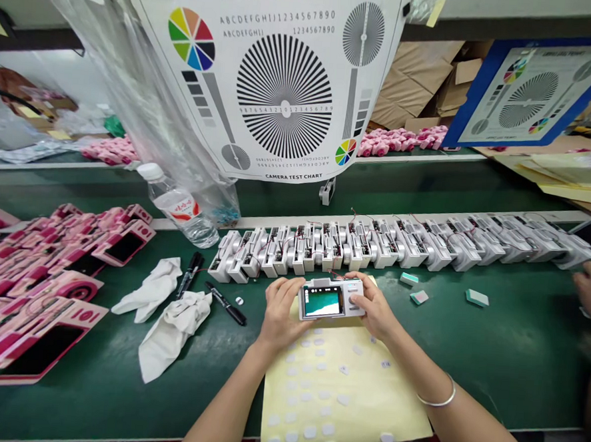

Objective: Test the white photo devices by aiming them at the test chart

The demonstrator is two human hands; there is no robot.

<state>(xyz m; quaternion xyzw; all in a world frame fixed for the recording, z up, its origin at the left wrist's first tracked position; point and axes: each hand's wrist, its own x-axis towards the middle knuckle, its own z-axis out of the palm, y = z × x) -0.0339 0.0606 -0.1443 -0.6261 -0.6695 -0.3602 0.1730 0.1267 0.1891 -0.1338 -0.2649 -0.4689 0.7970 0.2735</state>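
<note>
Head view: left fingers (282, 293) and right fingers (369, 296) hold a white camera (331, 303), screen icons (314, 291) seemingly blurred.

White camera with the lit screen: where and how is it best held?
Probably grip the white camera by its two short ends, one hand from each side: its body is wide, and this leaves the lit screen uncovered. The left hand and right hand hold it so, the right thumb near the buttons.

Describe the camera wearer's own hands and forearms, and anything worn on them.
The left hand and right hand are ungloved. The left forearm is sleeveless, with nothing worn on it in view; the right forearm, also sleeveless, carries a thin, silver-coloured bangle.
</note>
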